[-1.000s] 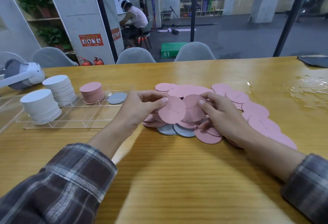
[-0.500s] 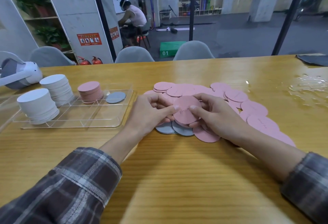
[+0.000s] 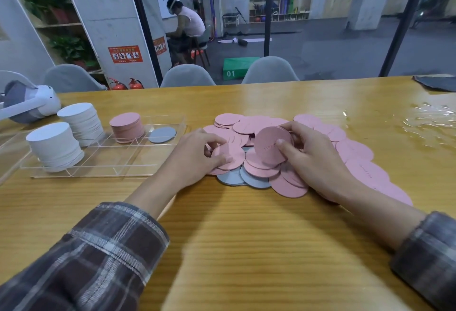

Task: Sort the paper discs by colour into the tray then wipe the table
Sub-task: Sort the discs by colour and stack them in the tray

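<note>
The left hand point(image 3: 195, 162) is pinching 1 pink disc point(image 3: 229, 156) off the pile point(image 3: 357, 152); the right hand point(image 3: 315, 162) is gripping a tilted pink stack point(image 3: 267, 145). Thin discs are likely clinging together, so the 2 grey discs point(image 3: 232, 178) underneath are risking a ride into the tray point(image 3: 103, 162) among the pinks.

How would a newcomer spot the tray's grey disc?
Find the clear acrylic compartment tray left of the loose pink disc pile. In its far row, right of the pink paper-disc stack, lies one grey paper disc. It alone is unstacked.
</note>
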Demonstrator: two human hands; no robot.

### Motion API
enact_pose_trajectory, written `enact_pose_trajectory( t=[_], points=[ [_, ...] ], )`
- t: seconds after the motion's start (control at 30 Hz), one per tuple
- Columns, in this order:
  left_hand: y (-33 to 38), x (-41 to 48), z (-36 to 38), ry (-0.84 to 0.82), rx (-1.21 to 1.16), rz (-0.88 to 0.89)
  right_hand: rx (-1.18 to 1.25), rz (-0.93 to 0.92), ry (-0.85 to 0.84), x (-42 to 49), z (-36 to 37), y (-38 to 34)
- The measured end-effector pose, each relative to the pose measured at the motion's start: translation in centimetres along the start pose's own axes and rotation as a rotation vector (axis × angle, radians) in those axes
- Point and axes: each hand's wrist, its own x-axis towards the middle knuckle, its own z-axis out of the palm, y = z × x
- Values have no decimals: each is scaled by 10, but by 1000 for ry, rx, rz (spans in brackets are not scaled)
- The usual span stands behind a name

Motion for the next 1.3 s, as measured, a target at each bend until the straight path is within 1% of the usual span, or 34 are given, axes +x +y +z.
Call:
enact_pose_trajectory(
  t=[0.17,0.37,0.43,0.5,0.7,0.8,0.9,0.97,1.03,1.1,1.17,1.3],
  points=[
    [-1,2,-7,71,-244,-43,64,43,-9,-1,-1,-2],
    [10,2,-8,22,-695,-169,134,121,-75,-2,1,-4],
    [19,-2,-2,-15,-795,-182,191,138,-111,-2,2,-6],
    [27,-6,6,-15,-846,-189,204,147,-153,-4,3,-9],
    [36,-10,17,19,-811,-133,232,152,-221,-4,6,-14],
    [37,-11,19,40,-805,-140,175,106,-242,-6,7,-16],
    [38,-11,17,29,-730,-116,108,71,-223,-6,7,-14],
    [32,-8,10,66,-625,-102,46,37,-179,-4,6,-12],
    [16,-2,0,142,-367,-59,26,23,-138,-3,4,-11],
    [1,0,-4,164,-114,-42,26,29,-114,-3,3,-9],
    [-8,0,-1,136,-44,-55,12,28,-102,-2,3,-8],
    [-1,-1,2,100,-12,-82,7,17,-99,-2,3,-5]
  ],
)
